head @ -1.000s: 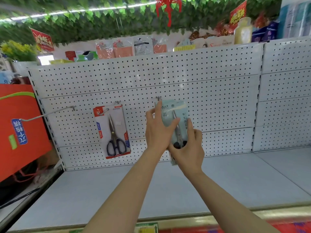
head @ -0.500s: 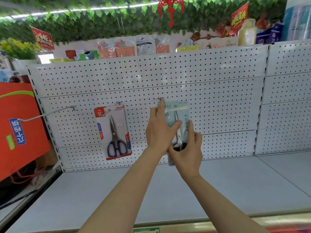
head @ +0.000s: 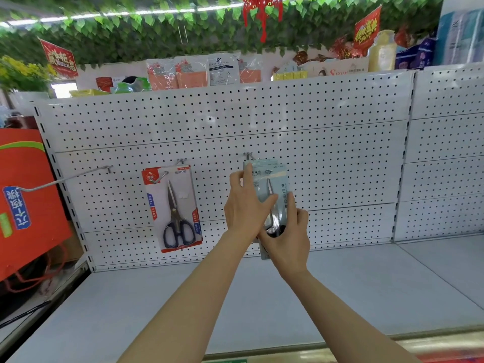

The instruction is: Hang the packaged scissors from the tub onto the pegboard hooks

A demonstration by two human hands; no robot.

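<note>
Pale-green carded scissors pack point(head: 275, 184) sits pinched in both hands: the left hand point(head: 246, 205) has its fingers point(head: 247, 176) clamped on the pack's upper left edge to steer the hang hole, and the right hand point(head: 286, 231) grips the bottom to steady it. Just above the fingers, the hook point(head: 248, 155) juts from the pegboard point(head: 327, 142). Left of them hangs a red scissors pack point(head: 174, 208).

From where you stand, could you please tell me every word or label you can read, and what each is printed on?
"SCISSORS": top of the red-carded scissors pack hanging on the pegboard.
Pale scissors pack held by left hand and right hand: Chinese characters, too blurred to read.
Blue label on the orange panel: Chinese characters, unreadable.
Red hanging signs: blurred.
Top-shelf packets: print too small.
</note>
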